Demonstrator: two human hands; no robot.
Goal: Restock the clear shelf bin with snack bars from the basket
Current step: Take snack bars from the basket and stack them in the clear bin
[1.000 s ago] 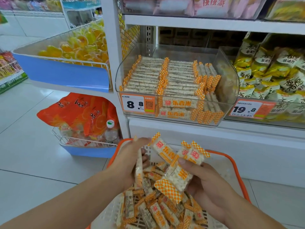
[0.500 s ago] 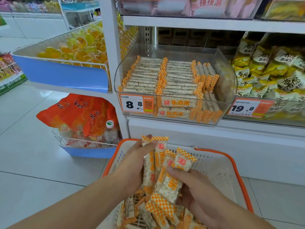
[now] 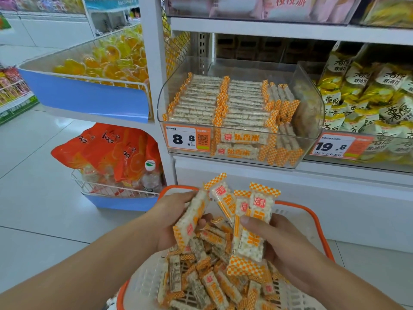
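Head view, the only view supplied.

Lower centre of the frame: the basket (image 3: pixel 318 218), white mesh with an orange rim, holds a loose heap of snack bars (image 3: pixel 207 280) in orange-and-white checked wrappers. The heap fills most of the visible basket floor.

Left hand (image 3: pixel 169 218), at centre-left above the basket: fingers and thumb are curled round one bar (image 3: pixel 192 220), which is tilted with its upper end toward the centre of the frame. The grip is closed on that bar.

Right hand (image 3: pixel 283 245), at centre-right above the basket: the thumb presses across a small bundle of bars (image 3: pixel 250 222) held roughly upright, the fingers wrapped behind them. The grip is closed on the bundle. The exact count in the bundle cannot be told; at least three wrapper ends show.

Upper centre of the frame: the clear shelf bin (image 3: pixel 312 121) sits on the white shelf, with a price tag (image 3: pixel 187 138) on its front left. It contains two tidy rows of bars laid flat and a partial third row at the right, standing on edge. Open space remains at the bin's right side and above the rows.

Status, as a judgement: the bin is partly stocked and not full. Both hands are loaded but are over the basket, well below the bin, so this handful is not yet placed. A large supply remains in the basket; most of the restocking appears outstanding.
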